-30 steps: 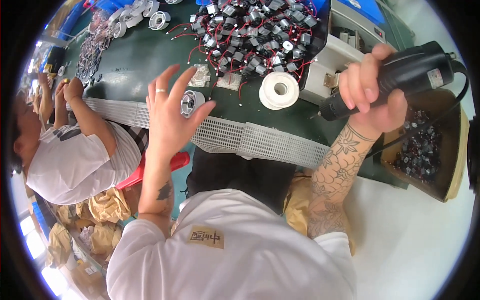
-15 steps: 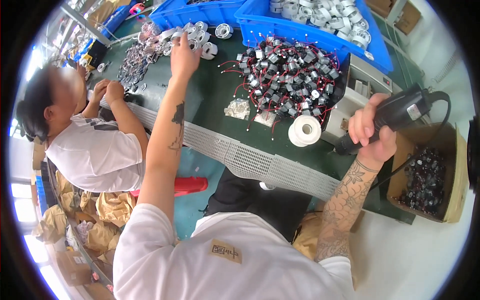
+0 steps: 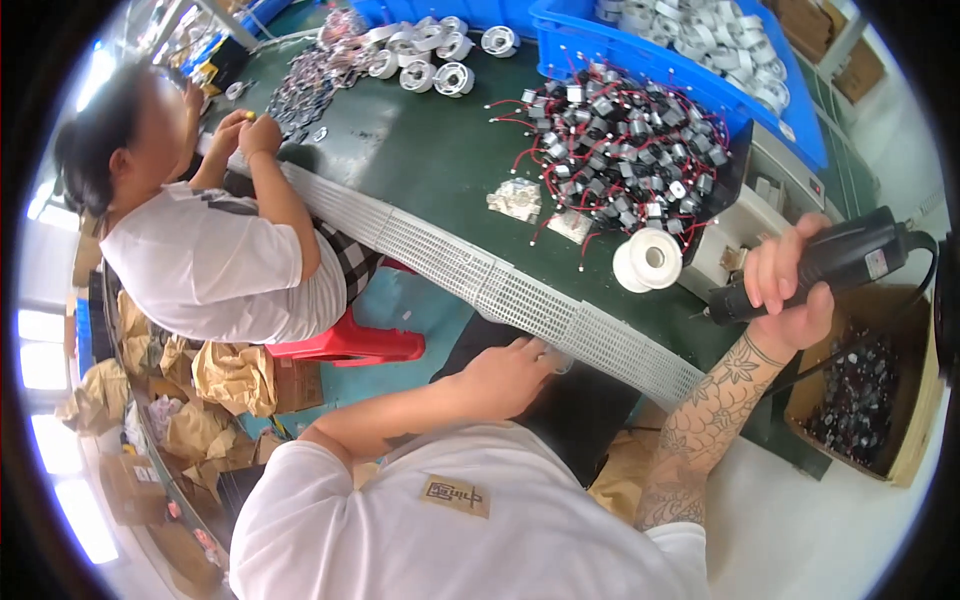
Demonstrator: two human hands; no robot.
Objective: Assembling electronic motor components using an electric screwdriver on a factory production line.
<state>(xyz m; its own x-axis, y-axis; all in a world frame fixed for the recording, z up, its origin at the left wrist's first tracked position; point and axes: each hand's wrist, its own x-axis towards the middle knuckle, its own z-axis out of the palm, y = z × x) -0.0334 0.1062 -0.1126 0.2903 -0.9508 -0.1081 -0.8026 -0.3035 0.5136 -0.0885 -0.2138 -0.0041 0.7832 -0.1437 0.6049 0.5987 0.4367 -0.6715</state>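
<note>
within the curled right fingers lies a black power tool.

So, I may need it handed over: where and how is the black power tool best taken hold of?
Probably round the exposed rear barrel of the black power tool, from its far side: the right hand wraps it nearer the tip, which points left, and the cord loops off the rear end, nearer the person.

A workshop is indicated by a corded power tool. Wired parts are heaped on a counter near a blue bin.
</note>
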